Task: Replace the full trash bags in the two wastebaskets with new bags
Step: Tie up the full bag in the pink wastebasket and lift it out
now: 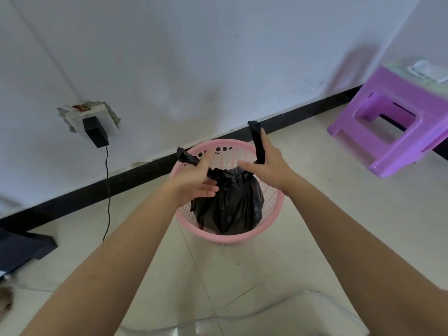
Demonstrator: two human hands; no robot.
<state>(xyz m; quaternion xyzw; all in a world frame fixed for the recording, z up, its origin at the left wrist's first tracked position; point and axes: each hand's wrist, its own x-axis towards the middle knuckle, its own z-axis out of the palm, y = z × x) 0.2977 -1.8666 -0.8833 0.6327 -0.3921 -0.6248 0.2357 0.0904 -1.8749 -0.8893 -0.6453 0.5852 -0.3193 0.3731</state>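
Bag: one black trash bag point(232, 204) sits inside the pink wastebasket point(228, 238), its bulk leaning on the near-right wall. The neck is gathered into a knot point(236, 175) at about rim height.
Tails: two, the left tail point(188, 158) sticking out over the far-left rim and the right tail point(257, 139) standing up above the far-right rim.
Left hand: the left hand point(194, 180) pinches the left tail near the knot, with its lower fingers stretched flat under it.
Right hand: the right hand point(269, 166) holds the right tail against its raised fingers, thumb pointing inward.
Risk, knot: if the tails are pulled unevenly or only crossed once, the neck may slip open when the bag is lifted.
Risk, tear: thin film could stretch or split at the tails under a hard tug.
Risk, basket: the light basket may tip or rise with the bag, since neither hand steadies it.
Wastebaskets in view: one; the second is not visible.
New bags: none I can make out.
Floor: the tiled floor point(339, 226) carries the basket close to its far edge, by the black baseboard point(97, 195).
Stool: one purple stool point(397, 132) toward the floor's far-right corner, with pale blurred items on top.
Wall: one black adapter point(95, 132) with one cable point(108, 190) hanging down to the left of the basket.
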